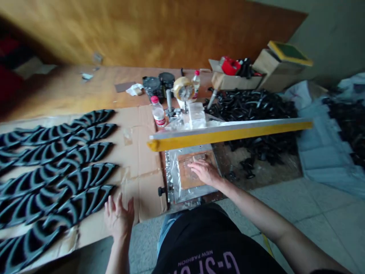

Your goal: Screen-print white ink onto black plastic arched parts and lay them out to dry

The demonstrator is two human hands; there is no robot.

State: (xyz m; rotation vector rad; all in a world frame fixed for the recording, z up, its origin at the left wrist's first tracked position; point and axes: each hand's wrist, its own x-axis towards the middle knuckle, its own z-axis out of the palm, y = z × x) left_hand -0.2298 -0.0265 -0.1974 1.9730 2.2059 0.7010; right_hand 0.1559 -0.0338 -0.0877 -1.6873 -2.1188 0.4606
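My left hand (pixel 119 215) hovers at the edge of the cardboard (pixel 148 190), fingers spread and holding nothing. Beside its fingertips end the rows of black curved plastic pieces (pixel 80 175), nested against each other. My right hand (pixel 203 171) reaches over a brown board (pixel 186 180) with its fingers stretched out; whether they touch the board I cannot tell. By its knuckles lies a small greyish block (pixel 199 156), partly hidden. Above this hand a frame with a yellow edge (pixel 228 135) stands raised over the metal base (pixel 173 190).
Bottles with red caps (pixel 158 112), dark jars (pixel 167 82) and a tape roll (pixel 184 90) stand behind the frame. A heap of black parts (pixel 251 106) spreads to the right, near cardboard boxes (pixel 236 80) and a grey-blue sack (pixel 327 140). A black knob (pixel 161 191) juts from the base.
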